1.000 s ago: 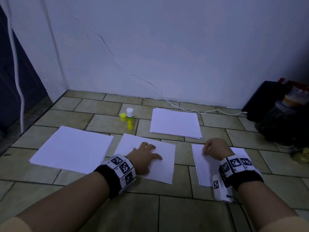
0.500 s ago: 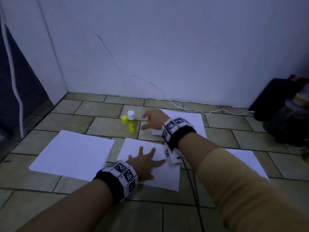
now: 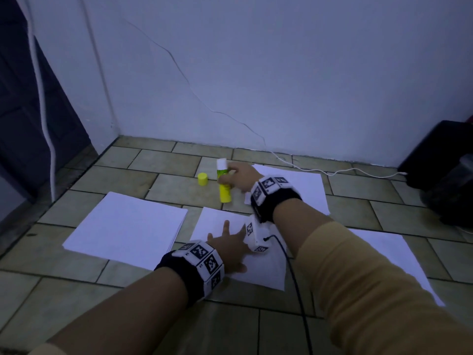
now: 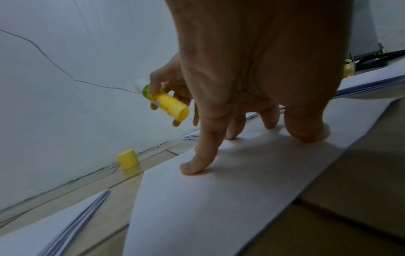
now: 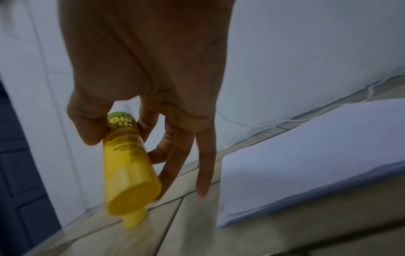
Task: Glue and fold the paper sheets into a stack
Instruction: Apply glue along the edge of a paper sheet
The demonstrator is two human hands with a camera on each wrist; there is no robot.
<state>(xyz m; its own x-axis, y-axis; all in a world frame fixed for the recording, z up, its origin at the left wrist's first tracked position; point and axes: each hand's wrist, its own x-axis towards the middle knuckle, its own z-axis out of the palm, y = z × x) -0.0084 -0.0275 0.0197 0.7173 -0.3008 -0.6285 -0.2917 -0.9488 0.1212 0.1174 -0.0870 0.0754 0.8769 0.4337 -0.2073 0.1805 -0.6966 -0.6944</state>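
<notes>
A yellow glue stick (image 3: 224, 187) with its white tip bare is pinched by my right hand (image 3: 236, 176) and lifted off the tiled floor; the right wrist view shows thumb and fingers round the glue stick (image 5: 129, 164), and the left wrist view shows the same glue stick (image 4: 166, 102) tilted. Its yellow cap (image 3: 202, 179) stands on the floor beside it. My left hand (image 3: 227, 248) presses spread fingers (image 4: 197, 161) flat on the middle paper sheet (image 3: 266, 270). Paper stacks lie at the left (image 3: 128, 226), the back (image 3: 307, 190) and the right (image 3: 389, 254).
A white wall rises just behind the papers, with a thin white cable (image 3: 332, 172) along its foot. Dark objects (image 3: 445, 175) stand at the far right. A dark door (image 3: 30, 103) is at the left.
My right hand left the right sheet, crossed over to the glue stick, took hold of it and lifted it. My left hand stayed on the middle sheet and spread its fingers.
</notes>
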